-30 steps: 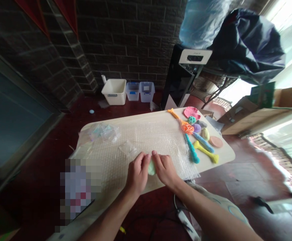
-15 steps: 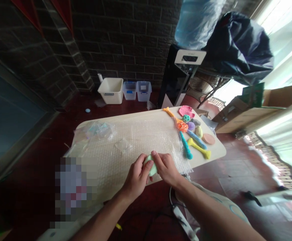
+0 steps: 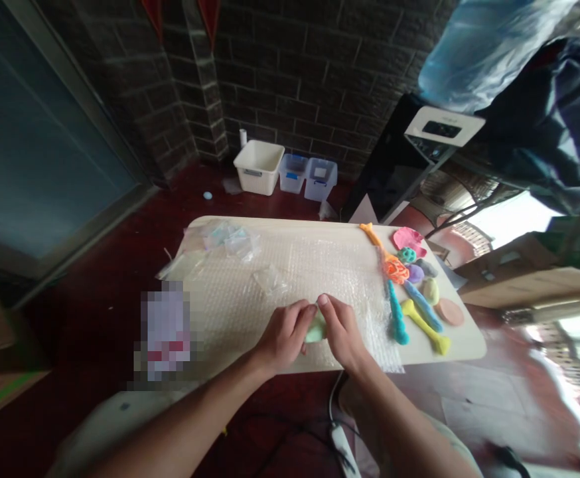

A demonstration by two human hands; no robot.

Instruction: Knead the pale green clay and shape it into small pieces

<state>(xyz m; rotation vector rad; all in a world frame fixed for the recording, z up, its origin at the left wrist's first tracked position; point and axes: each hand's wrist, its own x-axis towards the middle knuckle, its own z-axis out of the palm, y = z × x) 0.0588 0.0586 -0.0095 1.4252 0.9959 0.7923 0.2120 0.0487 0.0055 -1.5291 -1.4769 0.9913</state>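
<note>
Above the near edge of the table, a pale green lump of modelling clay (image 3: 314, 330) is pinched between both hands. My left hand (image 3: 288, 334) grips it from the left, fingers curled. My right hand (image 3: 340, 332) closes on its other side, thumb on top; the two hands hide much of the lump. Bubble wrap (image 3: 314, 265) lies beneath on the pale table (image 3: 464, 338). To the right are shaped clay pieces: a teal stick (image 3: 397, 315), a yellow bone shape (image 3: 425, 326), a blue stick (image 3: 423, 307) and an orange piece with a netted part (image 3: 396, 269).
Further right lie a pink piece (image 3: 409, 241), a purple ball (image 3: 415, 273) and a flat peach disc (image 3: 450, 311). Clear plastic bags (image 3: 240, 240) rest at the table's far left. Bins (image 3: 259, 169) stand by the wall, near a water dispenser (image 3: 394, 159). A power strip (image 3: 344, 451) is below.
The view has turned and tilted, so the table appears shifted right. Both hands stay on the green clay; its visible part has changed as the fingers moved around it.
</note>
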